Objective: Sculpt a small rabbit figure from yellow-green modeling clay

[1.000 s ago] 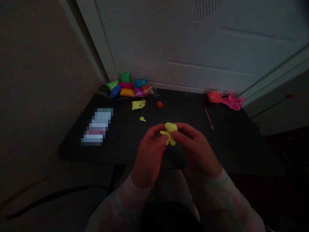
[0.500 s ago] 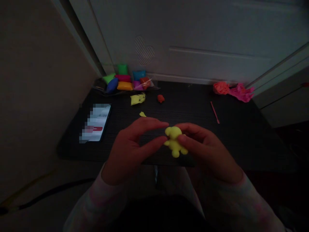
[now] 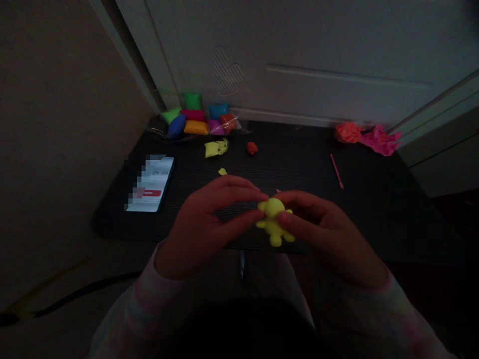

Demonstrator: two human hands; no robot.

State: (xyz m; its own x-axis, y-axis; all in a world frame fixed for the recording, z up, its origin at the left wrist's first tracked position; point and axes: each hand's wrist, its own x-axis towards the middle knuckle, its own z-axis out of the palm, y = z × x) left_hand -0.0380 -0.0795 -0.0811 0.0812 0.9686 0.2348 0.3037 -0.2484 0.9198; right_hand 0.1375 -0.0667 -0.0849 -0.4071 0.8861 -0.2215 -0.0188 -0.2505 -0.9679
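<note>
A small yellow clay figure [image 3: 275, 227] with a round head, an ear and stubby limbs is held above the table's front edge. Its body is between the thumb and fingers of my right hand [image 3: 325, 229]. My left hand [image 3: 209, 222] closes thumb and fingertips on the ear at the left of the head. Behind my left hand lies a small yellow clay scrap [image 3: 222, 171]. The right side of the figure is partly covered by my right thumb.
On the dark table [image 3: 299, 164] are a lit phone [image 3: 151, 187], a clear bag of colourful clay packs [image 3: 194, 127], an opened yellow pack [image 3: 216, 148], a red clay lump [image 3: 252, 148], a pink tool [image 3: 337, 171] and crumpled orange and pink wrappers [image 3: 379, 140]. A white panel stands behind.
My left fingertips have come together on the figure's ear, where a gap was before. The figure has shifted slightly right, and the camera view has tilted a little.
</note>
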